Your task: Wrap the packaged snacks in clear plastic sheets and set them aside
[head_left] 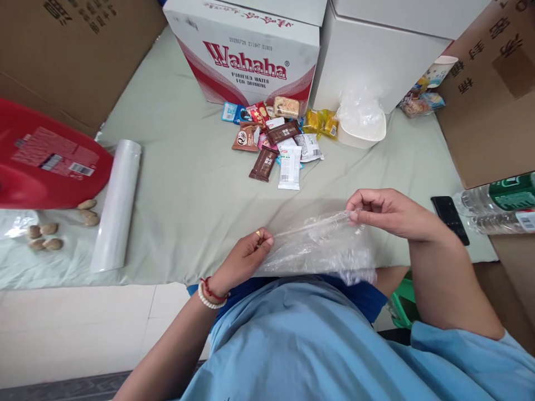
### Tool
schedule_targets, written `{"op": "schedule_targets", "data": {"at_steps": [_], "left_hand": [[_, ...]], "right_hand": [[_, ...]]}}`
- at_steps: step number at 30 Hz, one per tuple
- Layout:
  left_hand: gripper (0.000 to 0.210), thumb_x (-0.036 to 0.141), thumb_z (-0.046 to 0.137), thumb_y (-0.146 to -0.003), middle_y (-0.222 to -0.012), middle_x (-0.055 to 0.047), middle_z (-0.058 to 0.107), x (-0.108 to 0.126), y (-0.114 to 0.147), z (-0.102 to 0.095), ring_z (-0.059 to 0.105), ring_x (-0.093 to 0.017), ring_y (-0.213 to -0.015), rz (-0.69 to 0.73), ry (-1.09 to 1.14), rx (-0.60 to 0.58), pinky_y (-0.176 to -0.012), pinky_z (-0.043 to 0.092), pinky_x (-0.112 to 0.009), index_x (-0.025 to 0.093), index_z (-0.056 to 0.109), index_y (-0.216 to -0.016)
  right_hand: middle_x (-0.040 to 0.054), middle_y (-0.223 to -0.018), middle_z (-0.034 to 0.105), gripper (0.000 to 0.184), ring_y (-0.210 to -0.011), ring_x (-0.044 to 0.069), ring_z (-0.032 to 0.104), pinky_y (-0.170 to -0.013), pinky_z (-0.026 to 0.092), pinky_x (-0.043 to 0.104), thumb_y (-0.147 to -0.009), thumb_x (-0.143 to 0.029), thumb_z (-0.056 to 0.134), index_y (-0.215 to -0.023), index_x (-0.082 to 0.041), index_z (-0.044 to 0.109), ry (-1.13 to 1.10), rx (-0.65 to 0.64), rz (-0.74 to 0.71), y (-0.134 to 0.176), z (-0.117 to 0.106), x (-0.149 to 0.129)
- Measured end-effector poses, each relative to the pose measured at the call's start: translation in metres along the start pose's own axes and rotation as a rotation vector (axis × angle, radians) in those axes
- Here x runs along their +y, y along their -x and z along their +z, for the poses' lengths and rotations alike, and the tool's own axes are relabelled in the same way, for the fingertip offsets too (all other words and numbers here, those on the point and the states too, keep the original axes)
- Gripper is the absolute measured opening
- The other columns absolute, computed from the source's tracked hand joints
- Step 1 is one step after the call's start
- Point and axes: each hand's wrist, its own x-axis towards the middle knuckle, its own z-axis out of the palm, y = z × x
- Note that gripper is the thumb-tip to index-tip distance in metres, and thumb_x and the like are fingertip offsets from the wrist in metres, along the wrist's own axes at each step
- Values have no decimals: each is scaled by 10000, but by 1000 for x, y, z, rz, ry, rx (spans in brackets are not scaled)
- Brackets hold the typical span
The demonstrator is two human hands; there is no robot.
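Observation:
A clear plastic bag (317,248) is stretched between my two hands at the table's front edge, and its lower end hangs over that edge. My left hand (253,250) pinches one end of its upper edge between thumb and fingers. At the other end, my right hand (376,210) is closed on the plastic with thumb and fingertips together. Beyond the bag lies a pile of wrapped snacks, among them a brown packet (263,164), a white packet (290,168) and a pack with a biscuit in it (286,107).
A Wahaha carton (251,61) and a white box (368,55) stand behind the snacks. Right of them are a white bowl holding crumpled plastic (361,131), a phone (450,218) and bottles (493,197). At left are a plastic roll (117,206), a red jug (50,156) and several nuts (49,229).

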Motion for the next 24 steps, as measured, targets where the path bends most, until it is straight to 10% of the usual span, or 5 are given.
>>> {"op": "schedule_targets", "data": {"at_steps": [3,8,10,17,24], "left_hand": [[347,558,635,-919,-679,14,515,-5,3,-10,423,-155,-592,21,-157,19,-565,358,-273,220,633,-836],[301,389,664,-895,-1088,-126,620,-11,9,-6,613,-288,-946,275,-645,702,-858,506,-445,186,650,-1116],[241,278,645,-925,-1190,-153,619,-7,12,2,582,-331,-1157,487,-831,766,-1009,465,-506,203,666,-1153],[433,58,420,-986,-1333,-122,687,-1,-6,24,616,-289,-1212,610,-1071,-162,-1003,478,-444,242,708,-1251],[435,96,455,-996,-1547,-56,585,1,-7,26,661,-244,-1118,619,-1214,-504,-895,472,-364,284,712,-1292]], "right_hand": [[13,-702,705,243,-622,173,648,-599,522,299,-833,-421,794,-925,-209,719,-58,-209,82,-17,-6,-2],[-34,-681,652,235,-616,134,588,-584,468,257,-727,-314,802,-923,-207,729,3,-39,-11,-67,18,32],[-42,-732,645,299,-671,132,584,-631,481,255,-705,-273,779,-996,-213,747,32,-4,-94,-81,31,38],[-36,-826,638,416,-754,144,595,-718,487,265,-736,-230,726,-1152,-232,716,62,-14,-234,-106,40,29],[-35,-785,651,344,-725,149,577,-741,456,275,-737,-127,696,-1067,-202,755,277,32,-248,-140,17,42]]}}
